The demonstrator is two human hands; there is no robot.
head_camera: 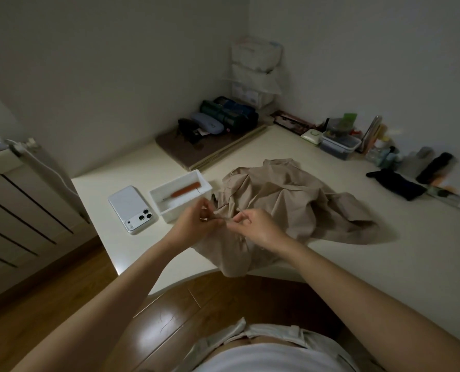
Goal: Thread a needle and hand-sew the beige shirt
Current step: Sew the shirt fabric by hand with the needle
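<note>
Phone (132,208) left of tray (181,197), shirt (285,202) right.

A: Walls?
B: Pale walls (110,76) are meeting in a far corner. Dim light is lying over everything.
A: Floor?
B: Brown wood floor (49,304) is showing glossy and is catching a soft reflection.
A: Furniture?
B: Cream desk (411,237) is running along both walls. A white slatted unit (22,200) is standing at left, and a white tiered rack (253,68) is sitting in the corner.
</note>
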